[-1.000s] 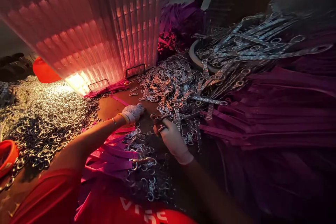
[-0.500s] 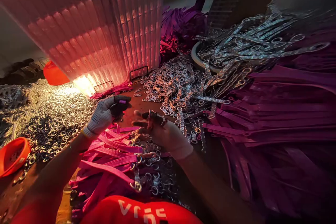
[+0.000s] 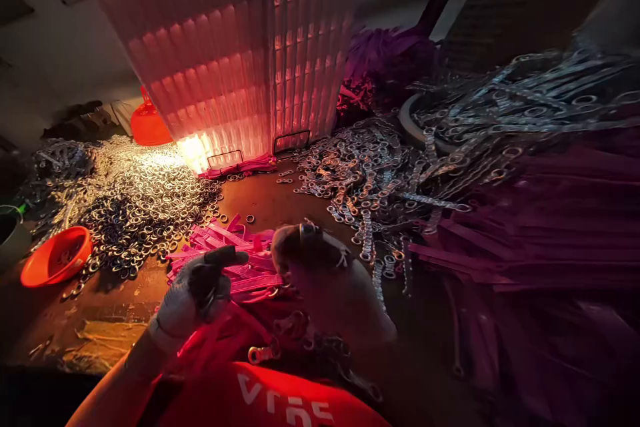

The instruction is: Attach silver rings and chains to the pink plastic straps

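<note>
Both my hands wear knitted gloves and are raised close to my chest. My left hand [image 3: 193, 293] is curled, with something small and dark pinched under its thumb; what it is I cannot make out. My right hand [image 3: 330, 280] is closed around a small metal clasp [image 3: 311, 232] at its fingertips. Beneath them lies a bundle of pink straps [image 3: 235, 260] with metal rings and clasps on their ends. The light is dim and red.
A ribbed pink crate [image 3: 240, 53] stands at the back. A heap of metal rings [image 3: 130, 193] lies left, next to an orange bowl [image 3: 55, 263]. Metal chain links [image 3: 370, 180] are piled in the middle, purple straps [image 3: 525, 227] on the right.
Both hands have drawn back from the table toward my body. The view has tilted up and left, and the scene has darkened.
</note>
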Demonstrator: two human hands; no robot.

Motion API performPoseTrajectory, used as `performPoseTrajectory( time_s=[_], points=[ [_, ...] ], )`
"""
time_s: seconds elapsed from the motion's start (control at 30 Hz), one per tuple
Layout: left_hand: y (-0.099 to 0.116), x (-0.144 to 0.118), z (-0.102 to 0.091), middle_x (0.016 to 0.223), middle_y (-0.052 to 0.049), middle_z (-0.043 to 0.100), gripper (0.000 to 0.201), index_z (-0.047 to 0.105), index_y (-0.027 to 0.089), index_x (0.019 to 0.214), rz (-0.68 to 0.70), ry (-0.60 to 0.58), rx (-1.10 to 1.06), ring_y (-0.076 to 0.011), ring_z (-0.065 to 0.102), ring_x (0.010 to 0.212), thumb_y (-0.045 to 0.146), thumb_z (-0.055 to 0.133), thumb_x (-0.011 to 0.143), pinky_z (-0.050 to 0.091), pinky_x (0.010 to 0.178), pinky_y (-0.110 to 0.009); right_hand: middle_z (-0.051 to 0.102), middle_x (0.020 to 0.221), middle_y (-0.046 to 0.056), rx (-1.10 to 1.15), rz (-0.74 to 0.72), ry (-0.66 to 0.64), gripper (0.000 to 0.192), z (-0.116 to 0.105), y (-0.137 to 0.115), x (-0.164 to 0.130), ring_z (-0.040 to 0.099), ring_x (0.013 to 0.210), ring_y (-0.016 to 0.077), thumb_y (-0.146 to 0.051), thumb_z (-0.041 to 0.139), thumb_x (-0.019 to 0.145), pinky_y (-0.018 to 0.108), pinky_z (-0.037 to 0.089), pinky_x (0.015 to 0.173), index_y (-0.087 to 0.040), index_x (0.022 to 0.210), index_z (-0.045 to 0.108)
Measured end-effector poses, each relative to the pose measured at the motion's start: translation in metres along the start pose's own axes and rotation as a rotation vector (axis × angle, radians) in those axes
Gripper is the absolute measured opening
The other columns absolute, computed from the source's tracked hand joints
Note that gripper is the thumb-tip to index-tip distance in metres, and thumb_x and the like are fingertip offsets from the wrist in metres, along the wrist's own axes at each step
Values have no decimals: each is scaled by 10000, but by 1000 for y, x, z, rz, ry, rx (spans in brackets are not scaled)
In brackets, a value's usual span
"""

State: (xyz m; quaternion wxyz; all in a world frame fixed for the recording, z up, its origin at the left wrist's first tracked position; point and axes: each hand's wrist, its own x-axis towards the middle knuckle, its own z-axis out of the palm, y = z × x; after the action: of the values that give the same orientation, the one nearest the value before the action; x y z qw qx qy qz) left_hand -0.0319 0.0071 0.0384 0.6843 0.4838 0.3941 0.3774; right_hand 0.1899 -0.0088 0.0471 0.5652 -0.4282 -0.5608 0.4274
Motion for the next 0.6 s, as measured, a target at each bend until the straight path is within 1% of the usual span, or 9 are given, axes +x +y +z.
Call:
performPoseTrajectory(
  time_s=[0.07, 0.13, 0.17, 0.23, 0.33, 0.43, 0.47, 0.53, 0.6],
  points=[
    [-11, 2, -9, 659, -55, 696, 341, 758, 183, 1101, -166, 24, -143, -31, 323, 357, 390, 705, 836, 240, 336, -157, 652, 819, 50, 85, -28, -207, 398, 2, -6, -10, 591, 749, 181, -522, 473, 978, 320, 513, 712, -194, 847, 657],
    [-18, 8, -13, 597, -37, 653, 258, 762, 144, 975, -318, 11, -243, -31, 360, 377, 338, 749, 805, 269, 347, -137, 656, 877, 46, 97, -59, -455, 281, 8, -9, -20, 588, 796, 173, -436, 560, 955, 292, 499, 729, -191, 861, 659],
    [-19, 11, -14, 559, -25, 622, 222, 757, 131, 925, -373, 17, -284, -34, 374, 382, 320, 747, 809, 276, 349, -128, 654, 886, 42, 47, -78, -547, 220, 12, -9, -25, 583, 800, 168, -383, 592, 940, 283, 491, 733, -192, 856, 660],
    [-16, 17, -14, 578, -30, 631, 181, 750, 125, 929, -404, 76, -346, -35, 395, 386, 278, 706, 842, 273, 339, -116, 649, 891, 41, -87, -109, -643, 114, 22, -2, -35, 573, 787, 159, -275, 608, 917, 274, 476, 724, -193, 861, 663],
    [-2, 22, -15, 734, -59, 714, 230, 736, 152, 1072, -345, 179, -393, -25, 396, 374, 180, 624, 873, 248, 315, -115, 651, 920, 50, -278, -113, -625, 106, 33, 18, -49, 577, 802, 164, -129, 587, 855, 273, 465, 714, -189, 888, 668],
    [11, 22, -16, 566, -10, 611, 250, 732, 118, 1089, -342, 178, -380, -23, 350, 354, 174, 607, 880, 212, 308, -110, 657, 888, 48, -379, -119, -576, 131, 35, 31, -55, 579, 784, 169, -73, 595, 789, 274, 468, 687, -187, 820, 653],
    [13, 21, -16, 521, 11, 563, 241, 734, 113, 1071, -341, 164, -369, -24, 342, 349, 195, 628, 870, 207, 308, -111, 672, 918, 58, -384, -149, -566, 131, 33, 31, -55, 594, 824, 181, -76, 606, 781, 283, 482, 712, -189, 822, 657],
    [13, 19, -14, 546, 20, 565, 223, 730, 133, 1019, -276, 145, -327, -25, 353, 348, 244, 687, 830, 205, 305, -121, 697, 1058, 88, -400, -246, -529, 171, 26, 25, -50, 606, 1008, 224, -91, 606, 799, 328, 498, 841, -197, 907, 684],
    [7, 15, -10, 571, 16, 575, 191, 705, 137, 867, -202, 115, -226, -26, 359, 338, 318, 718, 809, 206, 299, -139, 686, 1186, 109, -502, -312, -428, 249, 18, 14, -41, 561, 1165, 260, -90, 568, 825, 382, 463, 954, -203, 1004, 698]
  ],
)
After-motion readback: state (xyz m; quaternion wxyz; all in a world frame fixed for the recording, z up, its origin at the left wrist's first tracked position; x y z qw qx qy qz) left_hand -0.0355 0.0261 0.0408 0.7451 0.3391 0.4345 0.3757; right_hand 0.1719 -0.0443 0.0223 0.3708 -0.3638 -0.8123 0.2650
